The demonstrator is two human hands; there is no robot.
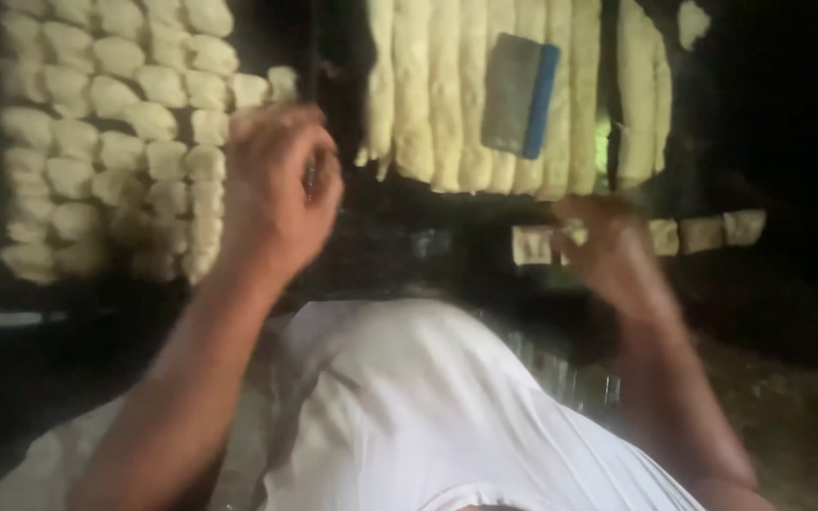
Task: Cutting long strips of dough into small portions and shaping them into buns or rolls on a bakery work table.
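Filling the upper left of the view, small cut dough pieces [115, 132] lie packed in rows on a dark surface, pale yellow and roughly square, touching one another edge to edge. Just to their right the left hand [276, 185] is raised above the surface, its fingers curled inward toward the palm as if loosely closed; something small and dark shows at the fingertips (too blurred to say whether it is held). The left forearm runs down and to the left from it, passing over a white cloth [409, 407] that covers the lower middle of the picture.

Beyond the left hand, toward the top centre, long dough strips [437, 95] lie side by side, running away from the camera. A flat scraper [518, 95] with a grey blade and a blue edge rests on top of those strips, tilted a little.

Further right, the right hand [608, 251] hovers low over a short row of dough squares [712, 232] that sit below the strips. Its fingers are bent downward, and one pale square near the fingertips seems to touch them, though motion blur keeps me from telling whether it is pinched. The far right is dark.
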